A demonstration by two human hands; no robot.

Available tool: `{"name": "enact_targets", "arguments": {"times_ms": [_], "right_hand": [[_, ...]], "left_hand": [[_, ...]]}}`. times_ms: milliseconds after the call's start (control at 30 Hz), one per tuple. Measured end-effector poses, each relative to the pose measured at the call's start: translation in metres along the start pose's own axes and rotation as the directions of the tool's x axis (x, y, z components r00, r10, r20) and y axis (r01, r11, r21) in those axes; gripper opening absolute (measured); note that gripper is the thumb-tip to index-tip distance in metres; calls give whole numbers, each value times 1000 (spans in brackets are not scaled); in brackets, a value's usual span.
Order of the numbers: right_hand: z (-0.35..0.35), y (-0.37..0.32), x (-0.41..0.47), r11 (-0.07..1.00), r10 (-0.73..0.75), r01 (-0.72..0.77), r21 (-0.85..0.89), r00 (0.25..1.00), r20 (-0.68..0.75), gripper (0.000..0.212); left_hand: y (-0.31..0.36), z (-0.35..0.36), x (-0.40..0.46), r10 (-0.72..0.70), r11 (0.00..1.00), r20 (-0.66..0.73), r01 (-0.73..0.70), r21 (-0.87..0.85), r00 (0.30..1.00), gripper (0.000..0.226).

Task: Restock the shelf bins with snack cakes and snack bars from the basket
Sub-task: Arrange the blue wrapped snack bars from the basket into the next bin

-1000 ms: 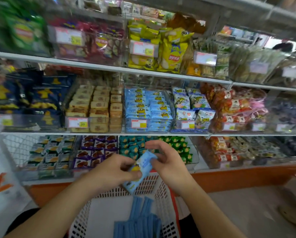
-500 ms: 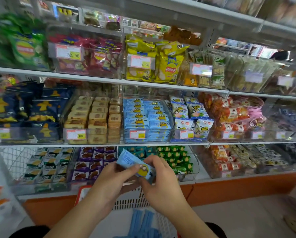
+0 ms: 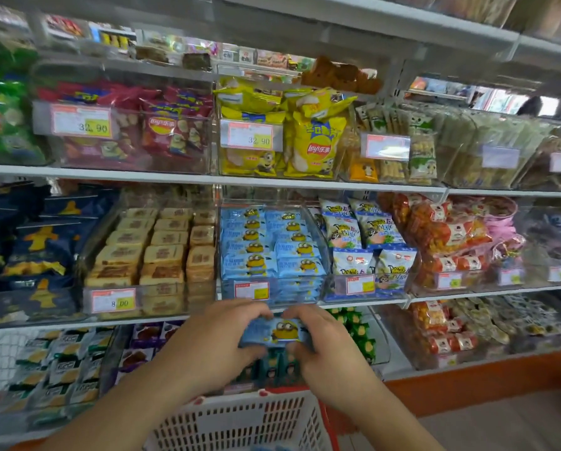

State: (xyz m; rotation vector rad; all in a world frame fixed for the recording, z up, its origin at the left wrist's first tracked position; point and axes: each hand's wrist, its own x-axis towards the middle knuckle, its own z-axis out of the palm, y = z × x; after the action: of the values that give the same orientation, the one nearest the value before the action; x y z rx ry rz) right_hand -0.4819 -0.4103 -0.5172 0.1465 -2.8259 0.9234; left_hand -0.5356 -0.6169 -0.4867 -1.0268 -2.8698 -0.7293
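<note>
A light-blue snack cake pack [image 3: 274, 332] with a yellow cartoon figure is held level between both hands, just below the middle shelf. My left hand [image 3: 217, 340] grips its left end and my right hand [image 3: 324, 345] grips its right end. Straight above stands a clear bin [image 3: 272, 252] stacked with the same blue packs, with a price tag on its front. The white mesh basket [image 3: 240, 421] with a red rim sits below my forearms; its contents are mostly out of view.
Clear bins of tan cake bars [image 3: 152, 255], navy packets [image 3: 38, 242] and green-white bags [image 3: 363, 242] flank the blue bin. Chip bags [image 3: 315, 138] fill the shelf above. The bottom shelf [image 3: 61, 362] holds small wrapped snacks. An orange base board [image 3: 484, 379] runs along the floor.
Both hands have lifted the blue pack from over the basket toward the middle shelf and turned it level. The view has tilted upward, so the basket shows less.
</note>
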Motion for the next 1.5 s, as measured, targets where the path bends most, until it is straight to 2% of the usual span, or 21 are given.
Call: {"name": "enact_targets", "arguments": {"times_ms": [100,233,400,533,667,733,867,1033,1167,1300,1433,1500], "right_hand": [[-8,7,43,999,-36,36,-11,999,-33,43],[-22,14,123,994,-72,62,-94,992,-106,45],[-16,24,239,989,-89,72,-127,987,-136,38],[-1,36,316,952,-139,88,-292,977,-161,33],[22,45,366,936,-174,107,-336,969,-177,37],[30,46,373,910,-179,111,-400,974,-137,33],[31,48,370,853,-233,117,-508,957,-170,23],[24,52,361,946,-117,84,-314,989,-86,40],[24,51,356,969,-65,56,-239,997,-32,51],[14,53,352,987,-34,32,-156,999,-13,54],[5,57,334,990,-20,19,-139,1000,-8,66],[-3,56,314,989,-2,-3,-150,999,-35,63]], "left_hand": [[0,-8,44,77,985,-43,-69,156,996,33],[-17,-20,110,47,965,-159,-4,261,986,32],[-76,-24,202,-6,959,-214,66,275,977,43],[-127,-29,255,-65,956,-139,101,274,988,65],[-151,-27,277,-119,932,-60,132,337,991,56],[-160,-19,280,-132,919,-45,139,368,990,48],[-172,-7,283,-178,934,-90,197,299,980,35],[-166,-5,283,-164,944,-123,192,267,979,39],[-160,-6,281,-182,933,-113,208,293,977,43],[-159,-9,279,-183,930,-109,208,303,977,49],[-156,-20,267,-160,943,-164,199,267,974,47],[-146,-26,252,-140,954,-202,187,234,969,45]]}}
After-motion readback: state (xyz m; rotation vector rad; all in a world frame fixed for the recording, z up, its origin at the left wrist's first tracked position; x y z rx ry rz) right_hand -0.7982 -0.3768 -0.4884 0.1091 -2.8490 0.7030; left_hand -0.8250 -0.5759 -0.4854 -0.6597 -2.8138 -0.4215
